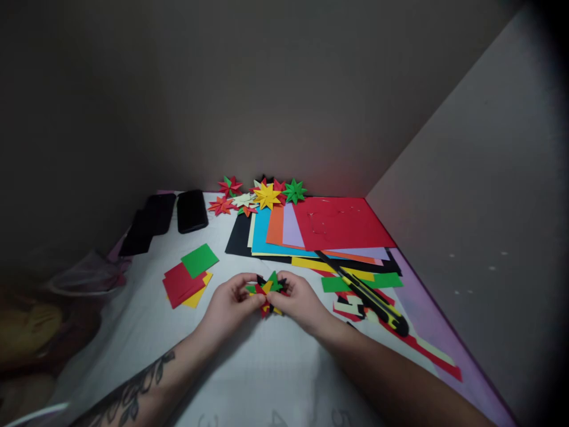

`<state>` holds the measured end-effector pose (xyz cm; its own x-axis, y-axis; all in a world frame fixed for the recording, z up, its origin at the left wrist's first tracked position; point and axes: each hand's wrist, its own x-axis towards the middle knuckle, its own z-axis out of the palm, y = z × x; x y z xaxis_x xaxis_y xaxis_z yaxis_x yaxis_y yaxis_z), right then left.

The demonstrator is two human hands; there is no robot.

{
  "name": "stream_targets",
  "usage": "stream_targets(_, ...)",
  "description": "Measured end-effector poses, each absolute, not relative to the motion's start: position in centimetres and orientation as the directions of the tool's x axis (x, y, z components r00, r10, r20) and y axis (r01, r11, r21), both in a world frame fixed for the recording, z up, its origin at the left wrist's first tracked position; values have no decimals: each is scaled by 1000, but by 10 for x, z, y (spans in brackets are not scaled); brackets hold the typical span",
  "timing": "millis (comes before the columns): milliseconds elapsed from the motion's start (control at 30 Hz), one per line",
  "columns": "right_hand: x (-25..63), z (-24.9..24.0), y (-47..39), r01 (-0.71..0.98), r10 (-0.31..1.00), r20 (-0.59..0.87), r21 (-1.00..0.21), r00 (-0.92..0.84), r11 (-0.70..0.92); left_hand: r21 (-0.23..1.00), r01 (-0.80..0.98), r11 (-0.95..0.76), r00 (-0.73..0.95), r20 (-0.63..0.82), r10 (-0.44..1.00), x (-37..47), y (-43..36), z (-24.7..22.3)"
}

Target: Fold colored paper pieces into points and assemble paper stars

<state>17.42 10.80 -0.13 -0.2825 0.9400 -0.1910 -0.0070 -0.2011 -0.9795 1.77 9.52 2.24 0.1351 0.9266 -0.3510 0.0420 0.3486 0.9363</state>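
**Reader:** What occupies the centre of the figure?

**Author:** A multicoloured folded-paper star (267, 289), with green, yellow, red and black points, held over the middle of the tabletop (416, 296). Whether it touches the surface below cannot be told.

**Reader:** How does each grip stand?

**Author:** Both are pinched on the piece. The left hand (233, 299) has its left side between thumb and fingers; the right hand (302, 299) has its right side, the two thumbs nearly meeting in front.

**Reader:** Which step is in hand?

**Author:** Apparently the fitting or adjusting of the points by fingertip; the fingers hide the exact fold.

**Reader:** What does the next move call for?

**Author:** Probably one hand steadying the centre while the other presses or slides a single point, lightly enough to spare its neighbours.

**Reader:** And the surroundings?

**Author:** Along the far edge sit further stars, among them a yellow star (267, 196) and a green star (294, 191). A red sheet (344, 222) tops the stack near the far right corner. Towards the right edge, a utility knife (376, 301) slants across paper strips. Towards the left edge, a green paper square (200, 260) overlaps a red paper square (181, 287).
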Motion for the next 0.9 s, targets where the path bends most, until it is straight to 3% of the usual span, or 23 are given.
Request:
stream_targets(167, 172, -2, 111, -128, 962, -176, -970, -208, -205, 927, -7, 375, 15, -375, 927, 19, 97, 26)
stream_targets(333, 171, -2, 110, -88, 960, -201, -971, -196, -221, 928, 15, 373, 65, -373, 926, 17, 98, 21)
stream_targets(600, 167, -10, 108, -113, 981, -138, -982, -139, -154, 952, 43, 304, -8, -304, 953, 19, 97, 18)
stream_targets(767, 165, -6, 108, -156, 967, -157, -969, -199, -189, 967, 99, 237, -53, -232, 971, 18, 96, 18)
stream_targets(900, 167, -1, 110, -88, 954, -179, -975, -241, -205, 974, 112, 197, -6, -198, 980, 17, 96, 15)
